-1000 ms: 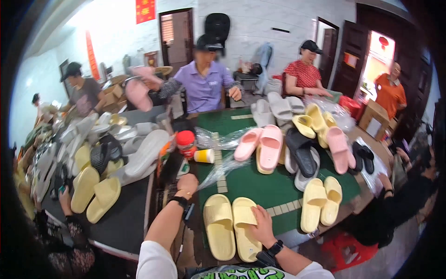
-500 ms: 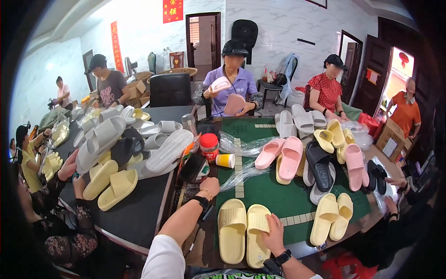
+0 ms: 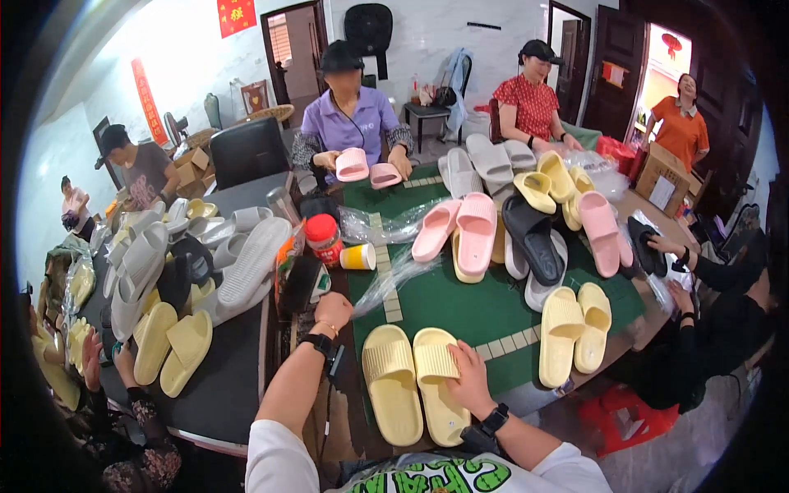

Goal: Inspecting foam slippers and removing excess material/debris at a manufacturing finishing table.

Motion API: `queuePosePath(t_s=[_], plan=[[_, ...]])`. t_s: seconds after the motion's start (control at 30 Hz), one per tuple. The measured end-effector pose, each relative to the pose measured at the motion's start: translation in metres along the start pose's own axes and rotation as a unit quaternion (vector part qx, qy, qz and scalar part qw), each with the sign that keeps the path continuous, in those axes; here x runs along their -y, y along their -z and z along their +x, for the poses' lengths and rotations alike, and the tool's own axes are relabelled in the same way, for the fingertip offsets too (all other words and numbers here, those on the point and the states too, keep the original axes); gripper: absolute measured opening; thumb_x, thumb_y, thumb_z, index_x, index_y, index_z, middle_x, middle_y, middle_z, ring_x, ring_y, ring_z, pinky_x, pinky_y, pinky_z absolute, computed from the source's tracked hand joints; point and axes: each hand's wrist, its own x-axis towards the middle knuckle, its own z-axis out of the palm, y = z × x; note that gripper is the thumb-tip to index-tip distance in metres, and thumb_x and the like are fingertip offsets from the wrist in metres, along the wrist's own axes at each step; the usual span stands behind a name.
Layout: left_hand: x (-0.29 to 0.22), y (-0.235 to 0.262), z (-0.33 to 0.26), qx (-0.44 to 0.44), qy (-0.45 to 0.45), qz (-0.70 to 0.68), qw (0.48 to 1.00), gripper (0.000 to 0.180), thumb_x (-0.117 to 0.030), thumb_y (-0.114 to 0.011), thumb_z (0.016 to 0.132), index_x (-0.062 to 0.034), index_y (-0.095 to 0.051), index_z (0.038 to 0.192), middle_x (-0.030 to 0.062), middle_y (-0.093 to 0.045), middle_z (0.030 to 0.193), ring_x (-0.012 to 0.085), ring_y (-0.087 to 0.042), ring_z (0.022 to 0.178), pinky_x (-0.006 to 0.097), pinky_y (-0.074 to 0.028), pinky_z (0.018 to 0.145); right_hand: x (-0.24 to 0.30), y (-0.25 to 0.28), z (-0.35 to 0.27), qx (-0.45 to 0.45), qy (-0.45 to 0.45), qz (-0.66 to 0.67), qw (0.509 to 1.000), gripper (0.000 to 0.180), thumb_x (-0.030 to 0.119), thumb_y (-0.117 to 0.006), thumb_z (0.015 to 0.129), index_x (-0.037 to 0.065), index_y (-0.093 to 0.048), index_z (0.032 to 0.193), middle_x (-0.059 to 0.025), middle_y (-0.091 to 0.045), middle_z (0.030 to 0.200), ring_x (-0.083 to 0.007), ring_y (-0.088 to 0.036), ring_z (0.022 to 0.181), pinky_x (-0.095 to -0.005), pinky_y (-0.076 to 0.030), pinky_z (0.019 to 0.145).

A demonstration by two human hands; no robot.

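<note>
Two pale yellow slippers, the left slipper [image 3: 391,370] and the right slipper [image 3: 436,355], lie side by side, soles down, at the near edge of the green-topped table [image 3: 436,308]. My right hand [image 3: 471,380] grips the right slipper by its strap and outer side, with some fingers hidden. Farther forward, my left hand [image 3: 334,312] is closed around the end of a clear plastic bag [image 3: 393,283]. That bag stretches away across the green top. A red-lidded jar [image 3: 322,240] and a yellow-and-white paper cup [image 3: 358,257] stand just beyond my left hand.
Another yellow pair [image 3: 561,333] lies to the right, below a pile with a black slipper [image 3: 530,238] and pink slippers [image 3: 475,234]. Grey slippers [image 3: 251,259] are heaped on the dark left table [image 3: 226,361]. A co-worker opposite holds small pink slippers [image 3: 353,164]; others work around.
My view has turned to the right. The co-worker opposite has lowered the pink slippers toward the table. Both my hands keep their holds, and the yellow pair stays in place.
</note>
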Motion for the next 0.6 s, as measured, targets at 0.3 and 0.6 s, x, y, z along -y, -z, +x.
queuePosePath(t_s=[0.3, 0.6], plan=[[-0.001, 0.012, -0.002, -0.017, -0.016, -0.022, 0.999, 0.013, -0.017, -0.066, 0.073, -0.0093, -0.076, 0.076, 0.0178, -0.07, 0.083, 0.0339, -0.067, 0.08, 0.04, -0.054, 0.078, 0.0, 0.002, 0.0, 0.01, -0.008, -0.005, 1.0, 0.065, 0.008, -0.065, 0.071, 0.009, -0.048, 0.134, -0.0183, -0.044, 0.138, -0.039, -0.042, 0.123, -0.0479, -0.034, 0.105], [0.018, 0.019, 0.01, -0.117, 0.027, -0.181, 0.976, 0.014, -0.013, -0.062, 0.079, -0.0021, -0.07, 0.079, 0.0192, -0.068, 0.077, 0.0342, -0.068, 0.077, 0.039, -0.054, 0.071, 0.004, 0.002, 0.0, 0.016, -0.009, 0.0, 1.0, 0.067, 0.007, -0.066, 0.07, 0.009, -0.048, 0.135, -0.0177, -0.043, 0.139, -0.0387, -0.042, 0.123, -0.0475, -0.033, 0.105]])
